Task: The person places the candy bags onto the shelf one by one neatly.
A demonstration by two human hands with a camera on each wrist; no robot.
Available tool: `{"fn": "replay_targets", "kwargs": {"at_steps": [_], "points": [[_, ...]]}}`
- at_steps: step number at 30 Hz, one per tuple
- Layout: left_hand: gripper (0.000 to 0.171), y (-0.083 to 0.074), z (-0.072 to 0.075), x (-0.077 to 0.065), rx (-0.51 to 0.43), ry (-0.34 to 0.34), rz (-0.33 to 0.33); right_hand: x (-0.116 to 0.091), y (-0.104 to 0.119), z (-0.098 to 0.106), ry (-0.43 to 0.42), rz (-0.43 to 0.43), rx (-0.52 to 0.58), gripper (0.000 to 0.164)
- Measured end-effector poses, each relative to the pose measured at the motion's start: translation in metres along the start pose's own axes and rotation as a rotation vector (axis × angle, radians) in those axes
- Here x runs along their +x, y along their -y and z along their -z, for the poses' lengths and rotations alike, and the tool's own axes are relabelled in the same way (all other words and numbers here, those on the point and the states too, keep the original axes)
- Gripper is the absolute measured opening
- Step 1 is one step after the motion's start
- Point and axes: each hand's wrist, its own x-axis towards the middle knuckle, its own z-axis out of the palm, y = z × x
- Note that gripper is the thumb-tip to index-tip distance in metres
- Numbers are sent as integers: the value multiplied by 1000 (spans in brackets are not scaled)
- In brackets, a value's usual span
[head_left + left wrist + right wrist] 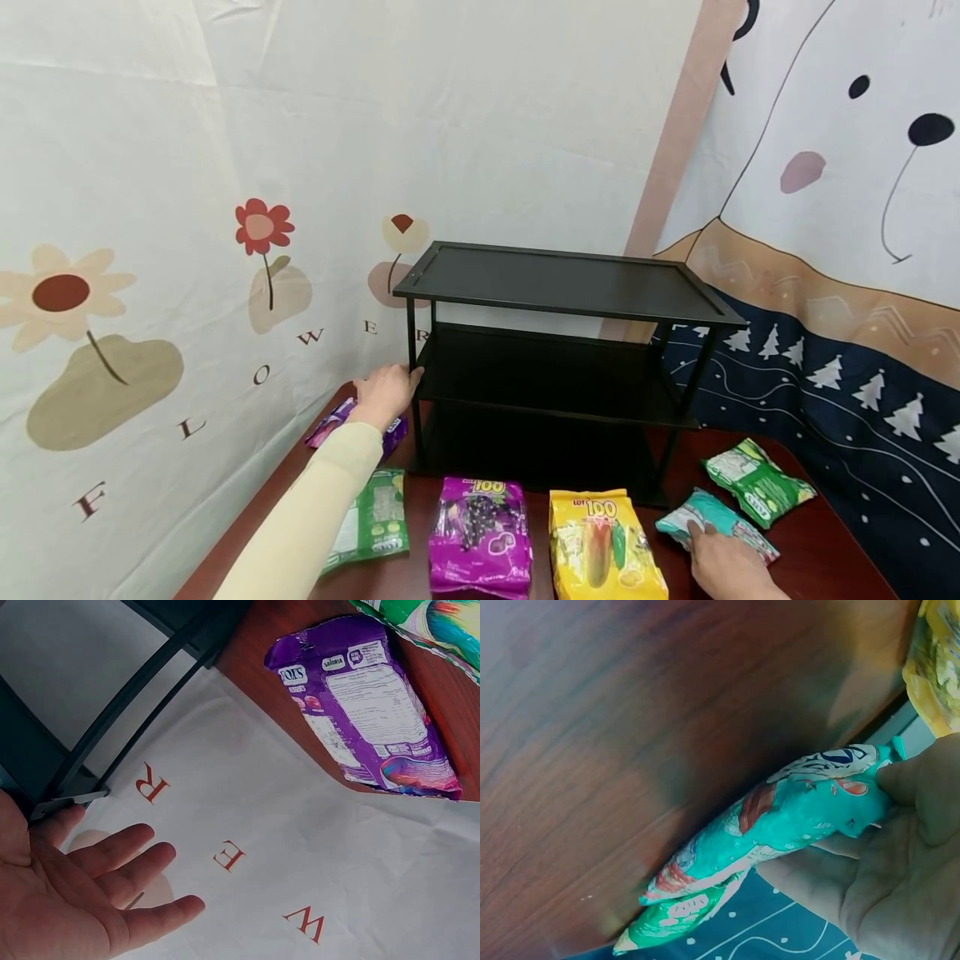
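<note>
A black three-tier shelf rack (540, 279) stands at the back of the table. My left hand (386, 393) touches its left side near the middle shelf, and the left wrist view shows the fingers (135, 889) spread and loosely extended. At the right, my right hand (727, 567) grips a teal snack bag (716, 521). In the right wrist view the thumb lies on one face of the teal bag (795, 814) and the fingers are behind it. Beside it lies a green snack bag (757, 483).
In front of the rack lie a purple candy bag (480, 533), a yellow candy bag (603, 542) and another green bag (378, 517), partly behind my left sleeve. A purple bag (375, 705) sits by the left table edge. Printed cloth (480, 125) hangs behind.
</note>
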Motion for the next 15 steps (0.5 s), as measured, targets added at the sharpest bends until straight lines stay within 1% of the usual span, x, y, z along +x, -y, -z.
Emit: {"fn": "replay_targets", "kwargs": {"at_steps": [2, 6, 9, 11, 15], "points": [[47, 0, 0, 0, 1, -4, 2, 0, 0, 3, -16, 13, 5, 30], [47, 0, 0, 1, 9, -7, 5, -1, 0, 10, -32, 42, 51, 28], [47, 0, 0, 1, 14, -6, 4, -2, 0, 16, -43, 44, 95, 24], [47, 0, 0, 1, 18, -6, 4, -3, 0, 21, -46, 37, 116, 24], [48, 0, 1, 2, 23, -8, 6, -1, -3, 33, -11, -20, 192, 21]]}}
